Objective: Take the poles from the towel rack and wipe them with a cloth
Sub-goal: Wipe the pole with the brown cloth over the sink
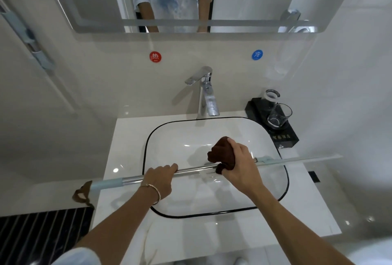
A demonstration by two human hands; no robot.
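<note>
Here the pole (pixel 191 170) lies crosswise above the sink (pixel 212 215), running from the near left, where a pale blue sleeve caps its end, out past the right edge of the counter (pixel 118 158). The left hand (pixel 160 180) is closed over the bare metal just left of the middle, holding it level. The right hand (pixel 239 165) is clenched around a brown cloth (pixel 220 154) bunched over the pole, so the rag wraps the metal rather than merely touching it.

To do this step well, I'd say the left hand should hold firm while the right slides the cloth along the length with steady squeeze, turning the pole now and then so the underside gets cleaned too. The far right end reaches close to the glass (pixel 279 116) on its black tray (pixel 284 137), so any swing that way risks a knock. The stretch under the left hand will need a shifted hold before it can be wiped.
</note>
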